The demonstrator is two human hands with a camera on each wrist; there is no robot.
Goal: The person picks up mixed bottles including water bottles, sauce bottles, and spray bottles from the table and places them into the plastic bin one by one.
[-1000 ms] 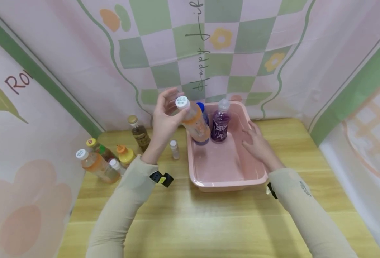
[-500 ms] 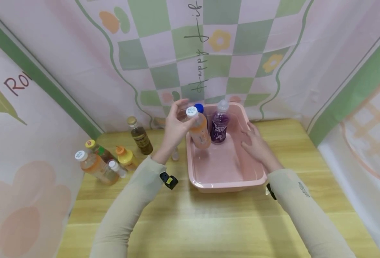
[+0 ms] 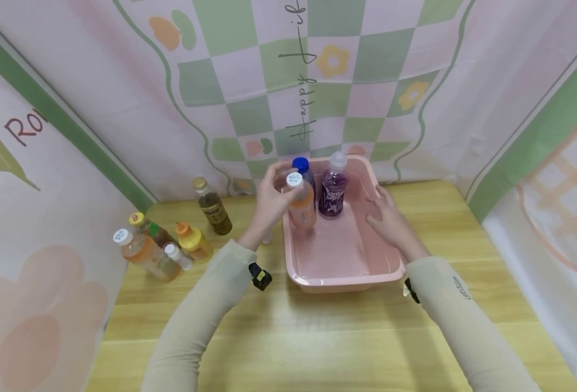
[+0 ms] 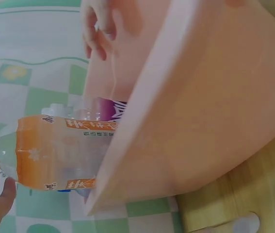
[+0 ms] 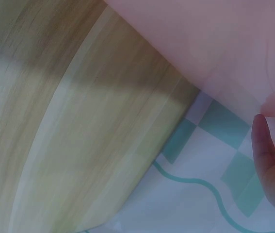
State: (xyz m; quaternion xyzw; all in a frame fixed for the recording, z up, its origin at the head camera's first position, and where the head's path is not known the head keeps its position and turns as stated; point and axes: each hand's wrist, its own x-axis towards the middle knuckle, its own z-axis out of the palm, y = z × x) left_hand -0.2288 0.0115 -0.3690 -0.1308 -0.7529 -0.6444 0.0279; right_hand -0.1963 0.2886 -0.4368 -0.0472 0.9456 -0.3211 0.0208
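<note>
In the head view my left hand [image 3: 272,197] grips an orange-labelled drink bottle [image 3: 302,209] near its white-capped neck. The bottle is upright inside the left part of a pink basin [image 3: 313,281]; whether its base touches the floor is unclear. Behind it is a blue-capped bottle [image 3: 300,164], mostly hidden. A purple drink bottle [image 3: 333,190] stands to the right. My right hand [image 3: 393,222] rests over the basin's right rim, with loosely extended fingers reaching inside. The left wrist view shows the held bottle [image 4: 55,150] beside the basin's rim.
On the table [image 3: 288,337], left of the basin, stand a dark bottle [image 3: 215,211], a yellow squeeze bottle [image 3: 195,243], a small white-capped bottle [image 3: 178,256], another orange-labelled bottle [image 3: 148,256] and a yellow-capped sauce bottle [image 3: 156,231]. Patterned cloth [image 3: 239,76] hangs behind.
My left hand has brought the orange-labelled bottle down and slightly right, from above the basin's left rim into the basin, turning it more upright. My right hand has stayed on the rim.
</note>
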